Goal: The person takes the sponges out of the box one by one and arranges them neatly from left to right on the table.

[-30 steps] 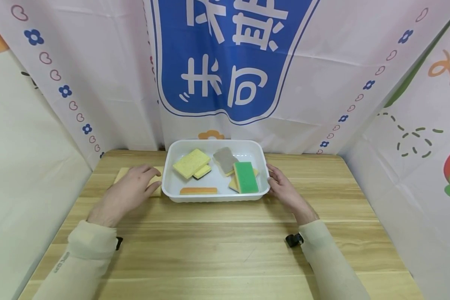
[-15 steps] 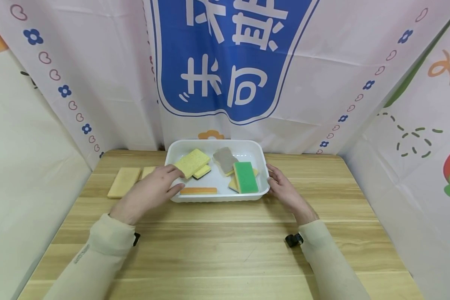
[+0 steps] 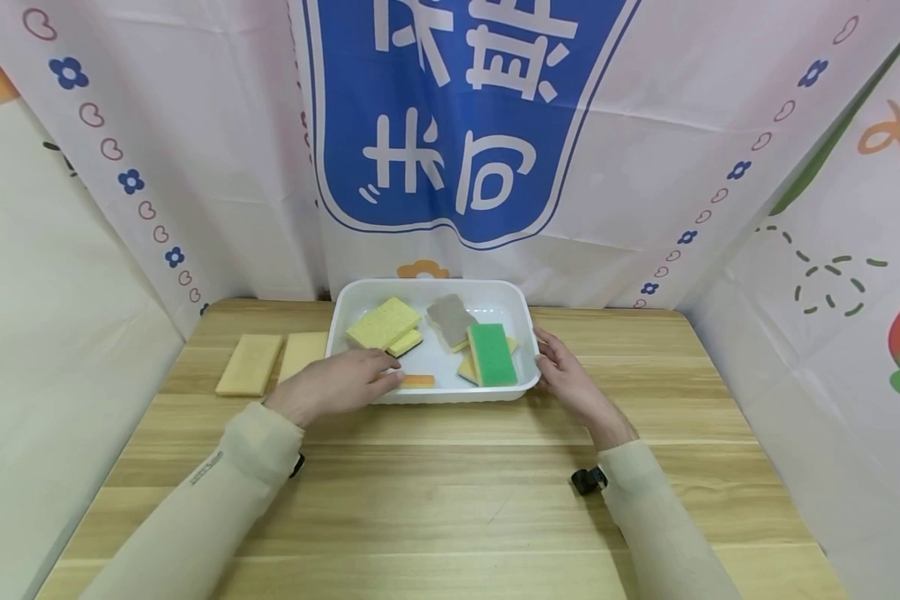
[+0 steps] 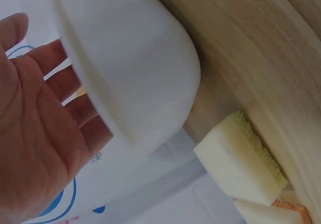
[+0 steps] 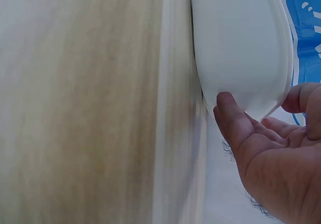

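Note:
A white plastic tray (image 3: 457, 397) stands against the back of the table with several sponges in it. My left hand (image 3: 337, 385) reaches over its front-left rim, fingers inside, above an orange-topped sponge (image 3: 422, 381) whose left part it hides. In the left wrist view, that hand (image 4: 42, 133) has its fingers passing behind the tray's rim and its thumb apart; whether the fingertips touch a sponge is hidden. My right hand (image 3: 573, 379) holds the tray's right end. The right wrist view shows thumb at the rim and fingers against the outer wall (image 5: 241, 43).
Inside the tray lie a yellow sponge (image 3: 382, 323) on a smaller dark-edged one (image 3: 407, 343), a grey sponge (image 3: 452, 320), and a green one (image 3: 493, 357) overlapping another. Two pale sponges lie on the table to the left, one farther out (image 3: 250, 365), one nearer the tray (image 3: 300, 353).
My left hand has moved right, from over the pale sponges on the table to over the tray's front edge. Both pale sponges now show. The right hand and tray stay put.

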`<state>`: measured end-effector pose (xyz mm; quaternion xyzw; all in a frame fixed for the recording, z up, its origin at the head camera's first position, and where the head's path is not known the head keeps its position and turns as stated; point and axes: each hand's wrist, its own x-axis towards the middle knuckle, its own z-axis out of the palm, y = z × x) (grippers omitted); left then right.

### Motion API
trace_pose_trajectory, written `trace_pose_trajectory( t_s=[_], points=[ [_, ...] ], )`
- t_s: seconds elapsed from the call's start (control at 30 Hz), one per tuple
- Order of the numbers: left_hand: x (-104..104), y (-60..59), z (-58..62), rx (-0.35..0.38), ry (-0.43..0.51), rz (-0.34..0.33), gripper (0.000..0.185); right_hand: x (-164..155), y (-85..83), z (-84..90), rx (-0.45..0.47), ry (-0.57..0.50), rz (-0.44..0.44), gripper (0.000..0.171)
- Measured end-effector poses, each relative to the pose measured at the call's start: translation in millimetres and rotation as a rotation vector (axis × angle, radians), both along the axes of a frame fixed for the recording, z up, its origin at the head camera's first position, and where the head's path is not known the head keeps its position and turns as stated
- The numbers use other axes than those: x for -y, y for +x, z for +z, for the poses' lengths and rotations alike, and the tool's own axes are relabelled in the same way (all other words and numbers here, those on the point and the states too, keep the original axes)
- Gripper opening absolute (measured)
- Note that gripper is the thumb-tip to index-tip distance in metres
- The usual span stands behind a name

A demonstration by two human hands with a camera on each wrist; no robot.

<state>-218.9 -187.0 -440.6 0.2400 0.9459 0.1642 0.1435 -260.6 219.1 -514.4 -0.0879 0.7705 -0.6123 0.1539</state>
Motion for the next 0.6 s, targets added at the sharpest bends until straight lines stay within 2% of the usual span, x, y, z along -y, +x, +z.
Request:
trace_pose_trajectory(
  t_s=[0.27,0.6],
  points=[
    [-2.4,-11.3,-7.5,0.110,-0.003,-0.023,0.056,-0.8,-2.0,-1.1,0.006,-0.006,-0.002,0.069],
    [-3.4,-20.8,-10.6,0.175,-0.026,-0.033,0.056,-1.1,-1.3,-0.5,0.002,-0.016,0.001,0.068]
  ],
)
